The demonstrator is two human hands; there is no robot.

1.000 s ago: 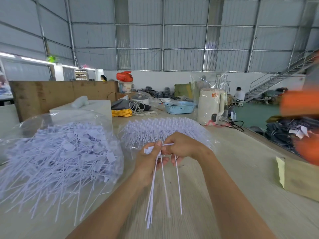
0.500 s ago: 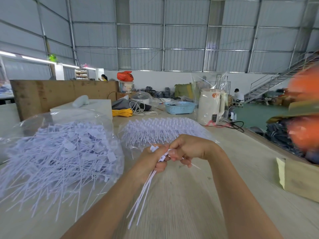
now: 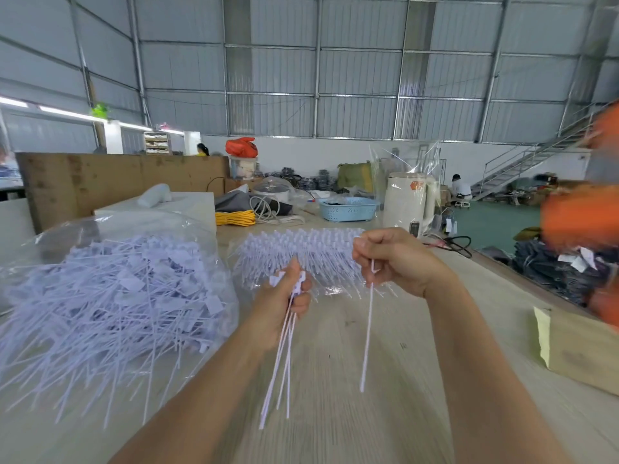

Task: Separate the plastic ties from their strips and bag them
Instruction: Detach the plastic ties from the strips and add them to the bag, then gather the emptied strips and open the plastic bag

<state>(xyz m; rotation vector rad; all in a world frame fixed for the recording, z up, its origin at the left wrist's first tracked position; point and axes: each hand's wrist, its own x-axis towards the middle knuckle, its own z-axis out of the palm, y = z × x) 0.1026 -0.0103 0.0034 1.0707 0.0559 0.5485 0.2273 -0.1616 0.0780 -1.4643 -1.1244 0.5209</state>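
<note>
My left hand (image 3: 284,306) grips a small bunch of white plastic ties (image 3: 281,360) by their heads, their tails hanging down over the table. To its right, apart from it, my right hand (image 3: 398,259) pinches a single white tie (image 3: 367,329) that hangs straight down. Behind both hands lies a clear bag holding rows of ties still on their strips (image 3: 301,252). On the left a large clear bag (image 3: 110,296) is heaped with loose white ties, many tails spilling out toward me.
The pale wooden table (image 3: 368,413) runs forward. A brown cardboard box (image 3: 582,349) sits at the right edge. Further back stand a white kettle (image 3: 408,199), a blue basket (image 3: 348,209) and a yellow cable coil (image 3: 234,217). Blurred orange shapes (image 3: 579,216) move at the right.
My hands were together on one strip of ties; now they have pulled apart, the right hand carrying one tie off to the right while the left keeps the bunch.
</note>
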